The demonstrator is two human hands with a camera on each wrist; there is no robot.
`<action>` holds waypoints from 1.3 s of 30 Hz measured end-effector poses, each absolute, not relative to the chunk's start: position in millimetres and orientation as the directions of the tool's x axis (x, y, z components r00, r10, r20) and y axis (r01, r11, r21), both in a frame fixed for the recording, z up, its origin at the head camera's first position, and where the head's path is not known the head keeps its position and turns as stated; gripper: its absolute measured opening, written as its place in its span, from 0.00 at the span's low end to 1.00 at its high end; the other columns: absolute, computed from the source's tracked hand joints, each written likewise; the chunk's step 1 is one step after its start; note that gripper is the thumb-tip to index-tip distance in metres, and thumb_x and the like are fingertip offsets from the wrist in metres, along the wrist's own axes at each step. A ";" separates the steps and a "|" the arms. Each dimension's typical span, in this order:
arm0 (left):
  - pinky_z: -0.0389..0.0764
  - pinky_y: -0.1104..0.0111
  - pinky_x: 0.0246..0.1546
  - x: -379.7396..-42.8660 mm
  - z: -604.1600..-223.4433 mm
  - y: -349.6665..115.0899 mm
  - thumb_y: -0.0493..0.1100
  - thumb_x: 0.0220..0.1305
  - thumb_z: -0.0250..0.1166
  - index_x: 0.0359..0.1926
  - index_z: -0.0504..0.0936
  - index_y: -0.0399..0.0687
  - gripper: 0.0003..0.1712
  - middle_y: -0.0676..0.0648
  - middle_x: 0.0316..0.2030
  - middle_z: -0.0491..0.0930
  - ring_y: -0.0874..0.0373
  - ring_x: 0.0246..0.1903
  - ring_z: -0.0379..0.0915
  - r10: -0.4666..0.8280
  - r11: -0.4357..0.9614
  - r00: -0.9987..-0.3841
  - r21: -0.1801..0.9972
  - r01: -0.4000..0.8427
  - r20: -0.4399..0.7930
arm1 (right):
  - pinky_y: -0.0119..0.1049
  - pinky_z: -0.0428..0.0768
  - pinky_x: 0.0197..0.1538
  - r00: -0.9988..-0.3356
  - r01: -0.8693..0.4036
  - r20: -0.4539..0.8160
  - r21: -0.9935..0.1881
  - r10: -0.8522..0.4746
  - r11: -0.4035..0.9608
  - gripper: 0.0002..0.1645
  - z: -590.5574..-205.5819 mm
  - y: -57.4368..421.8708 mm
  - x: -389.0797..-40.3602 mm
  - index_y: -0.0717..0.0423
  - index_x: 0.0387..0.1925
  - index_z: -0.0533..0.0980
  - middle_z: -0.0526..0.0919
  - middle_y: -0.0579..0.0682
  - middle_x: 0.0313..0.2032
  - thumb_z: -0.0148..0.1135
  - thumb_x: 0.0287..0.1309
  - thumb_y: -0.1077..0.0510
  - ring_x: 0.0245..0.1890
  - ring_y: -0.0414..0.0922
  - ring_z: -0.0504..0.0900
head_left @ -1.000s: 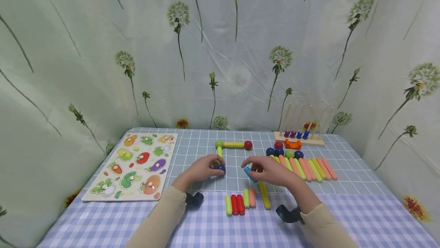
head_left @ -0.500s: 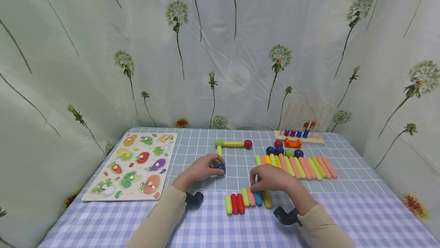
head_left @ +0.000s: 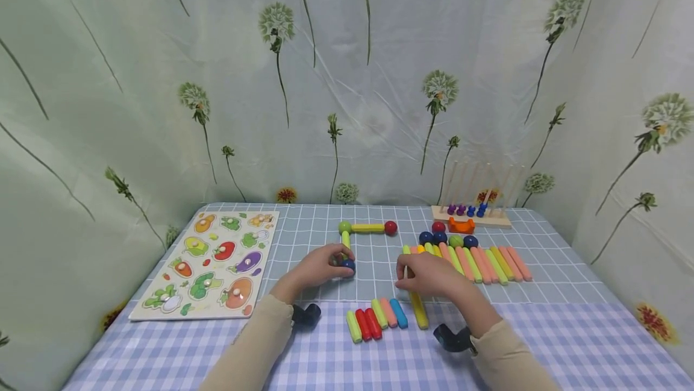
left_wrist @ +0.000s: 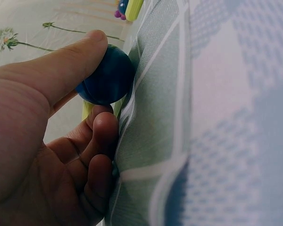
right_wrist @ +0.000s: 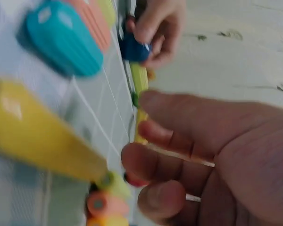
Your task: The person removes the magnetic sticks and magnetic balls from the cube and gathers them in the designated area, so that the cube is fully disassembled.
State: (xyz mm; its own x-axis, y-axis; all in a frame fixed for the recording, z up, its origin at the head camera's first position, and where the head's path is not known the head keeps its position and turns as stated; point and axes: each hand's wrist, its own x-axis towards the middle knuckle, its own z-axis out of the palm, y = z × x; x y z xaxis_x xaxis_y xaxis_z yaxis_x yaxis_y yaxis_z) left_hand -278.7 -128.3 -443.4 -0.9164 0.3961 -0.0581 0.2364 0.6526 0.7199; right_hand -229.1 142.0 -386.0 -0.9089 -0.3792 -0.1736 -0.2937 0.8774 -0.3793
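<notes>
My left hand (head_left: 320,264) grips a dark blue ball (left_wrist: 108,77) between thumb and fingers, low over the cloth. The ball sits at the near end of a light green stick (head_left: 346,238), which runs to a green ball (head_left: 344,228); from there a yellow stick (head_left: 368,228) leads right to a red ball (head_left: 390,228). My right hand (head_left: 428,273) hovers with loosely bent fingers and nothing between them, above a loose yellow stick (head_left: 419,312). Left of it, a short blue stick (head_left: 399,313) ends a slanted row with salmon, green and red sticks (head_left: 363,325).
A vegetable puzzle board (head_left: 217,258) lies at the left. On the right are a long row of coloured sticks (head_left: 490,266), several balls (head_left: 440,238), an orange curved piece (head_left: 461,226) and a pegged wooden stand (head_left: 496,220) with small beads.
My right hand has set the blue stick down at the right end of the short row, let go and risen slightly. The row has shifted left and slanted. The left hand has kept its place.
</notes>
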 end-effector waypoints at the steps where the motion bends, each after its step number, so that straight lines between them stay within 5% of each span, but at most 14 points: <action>1: 0.77 0.58 0.50 -278.8 -443.7 -128.1 0.54 0.60 0.72 0.47 0.80 0.68 0.15 0.55 0.41 0.79 0.56 0.43 0.73 0.396 0.652 -0.917 0.721 0.236 -0.058 | 0.34 0.75 0.31 -0.917 -0.272 -0.180 -0.372 -0.357 0.887 0.08 -385.1 144.8 -229.6 0.42 0.35 0.77 0.78 0.44 0.24 0.70 0.59 0.49 0.24 0.42 0.75; 7: 0.77 0.57 0.50 -278.8 -444.3 -127.8 0.54 0.60 0.72 0.47 0.80 0.68 0.15 0.55 0.41 0.79 0.56 0.43 0.73 0.389 0.657 -0.919 0.717 0.233 -0.059 | 0.33 0.76 0.28 -0.905 -0.207 -0.270 -0.399 -0.330 0.893 0.11 -387.3 155.1 -232.4 0.44 0.44 0.77 0.79 0.48 0.23 0.69 0.61 0.50 0.19 0.45 0.77; 20: 0.77 0.57 0.49 -278.5 -444.9 -127.5 0.54 0.60 0.72 0.47 0.80 0.67 0.15 0.55 0.41 0.79 0.56 0.43 0.73 0.400 0.643 -0.915 0.727 0.241 -0.051 | 0.34 0.75 0.28 -0.886 -0.270 -0.280 -0.340 -0.371 0.901 0.09 -394.9 149.6 -229.4 0.39 0.35 0.78 0.77 0.44 0.25 0.72 0.55 0.51 0.20 0.44 0.77; 29: 0.77 0.57 0.49 -279.6 -445.4 -129.0 0.54 0.60 0.72 0.47 0.80 0.68 0.15 0.55 0.42 0.79 0.56 0.43 0.73 0.393 0.655 -0.919 0.715 0.245 -0.044 | 0.35 0.73 0.31 -0.927 -0.302 -0.084 -0.405 -0.364 0.863 0.14 -380.0 145.0 -243.8 0.43 0.48 0.77 0.77 0.44 0.28 0.65 0.60 0.54 0.26 0.43 0.74; 39: 0.76 0.58 0.48 -277.4 -444.1 -128.6 0.55 0.59 0.72 0.46 0.80 0.68 0.15 0.55 0.41 0.79 0.57 0.42 0.73 0.390 0.654 -0.920 0.716 0.243 -0.045 | 0.36 0.77 0.36 -0.962 -0.227 -0.032 -0.459 -0.272 0.859 0.17 -380.1 125.1 -275.9 0.47 0.53 0.77 0.81 0.48 0.36 0.63 0.62 0.53 0.32 0.45 0.75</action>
State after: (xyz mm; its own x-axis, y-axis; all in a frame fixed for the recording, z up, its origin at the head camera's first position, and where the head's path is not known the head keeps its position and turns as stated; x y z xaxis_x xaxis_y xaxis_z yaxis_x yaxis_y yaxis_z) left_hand -277.4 -128.6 -444.1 -0.9197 0.3900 -0.0448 0.2426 0.6544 0.7162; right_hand -275.9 125.1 -380.1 -0.9618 -0.2718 -0.0320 -0.2273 0.8586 -0.4595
